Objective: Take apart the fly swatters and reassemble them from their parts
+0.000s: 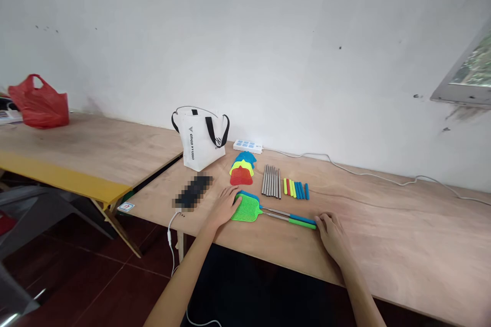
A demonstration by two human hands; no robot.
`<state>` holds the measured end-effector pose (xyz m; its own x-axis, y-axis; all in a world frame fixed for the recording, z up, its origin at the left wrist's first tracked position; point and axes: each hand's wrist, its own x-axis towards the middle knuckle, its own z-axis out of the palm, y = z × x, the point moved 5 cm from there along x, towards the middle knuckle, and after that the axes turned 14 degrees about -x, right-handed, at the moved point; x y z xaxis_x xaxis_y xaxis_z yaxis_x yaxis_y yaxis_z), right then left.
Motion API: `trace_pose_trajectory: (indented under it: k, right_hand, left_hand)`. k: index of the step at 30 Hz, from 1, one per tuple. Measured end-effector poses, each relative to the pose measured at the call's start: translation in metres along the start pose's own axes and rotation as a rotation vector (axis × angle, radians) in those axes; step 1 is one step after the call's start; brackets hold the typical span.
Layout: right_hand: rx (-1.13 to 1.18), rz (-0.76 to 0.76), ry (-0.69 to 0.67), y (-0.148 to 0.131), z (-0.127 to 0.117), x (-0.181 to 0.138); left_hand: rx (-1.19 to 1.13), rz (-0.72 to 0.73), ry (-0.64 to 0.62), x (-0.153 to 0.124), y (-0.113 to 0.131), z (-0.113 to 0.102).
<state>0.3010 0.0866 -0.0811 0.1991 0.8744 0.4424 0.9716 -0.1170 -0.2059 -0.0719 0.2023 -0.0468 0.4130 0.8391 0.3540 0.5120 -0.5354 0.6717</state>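
Observation:
Two fly swatters lie side by side on the wooden table, partly overlapping. The green fly swatter (246, 208) is nearer me, and its mesh head covers most of the blue fly swatter (303, 218). My left hand (227, 207) grips the left edge of the heads, its thumb over the green mesh. At the far end of the handles, my right hand (330, 230) has its fingers curled against the grip ends. Behind them are loose red, yellow and blue swatter heads (241, 176), several metal tubes (271, 182) and several short coloured grips (295, 189).
A white tote bag (199, 145) stands at the back left, beside a white power strip (247, 146). A blurred dark object (193, 191) with a white cable lies to the left. A red plastic bag (40, 104) sits on another table.

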Motion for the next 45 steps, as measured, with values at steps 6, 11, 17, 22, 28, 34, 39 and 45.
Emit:
trace_pose_trajectory:
  k: [6, 11, 17, 22, 28, 34, 39, 45]
  right_hand:
    - [-0.040, -0.012, 0.007, -0.0010, 0.0015, 0.0007]
    - [-0.085, 0.006, 0.013, -0.0023, 0.0021, -0.0012]
    - [-0.175, -0.032, 0.026, -0.0085, 0.0022, -0.0031]
    - [-0.243, -0.072, 0.005, -0.0072, 0.0075, -0.0031]
    - [-0.260, -0.075, -0.011, -0.0057, 0.0083, -0.0035]
    - [-0.250, -0.077, -0.009, -0.0067, 0.0068, -0.0039]
    - [-0.254, -0.089, -0.023, -0.0072, 0.0067, -0.0030]
    - [-0.202, -0.064, -0.044, -0.0076, 0.0039, -0.0024]
  left_hand:
    - [0.028, -0.004, -0.010, 0.0023, -0.0019, 0.0015]
    - [0.041, -0.004, -0.013, 0.0026, -0.0024, 0.0022]
    - [0.051, -0.001, -0.024, 0.0023, -0.0025, 0.0020]
    - [0.064, 0.014, -0.010, 0.0031, -0.0047, 0.0028]
    - [0.082, 0.014, -0.029, 0.0027, -0.0030, 0.0026]
    - [0.084, 0.018, -0.015, 0.0031, -0.0050, 0.0049]
    - [0.075, 0.038, 0.007, 0.0031, -0.0086, 0.0066]
    - [0.058, 0.043, 0.018, 0.0027, -0.0089, 0.0062]
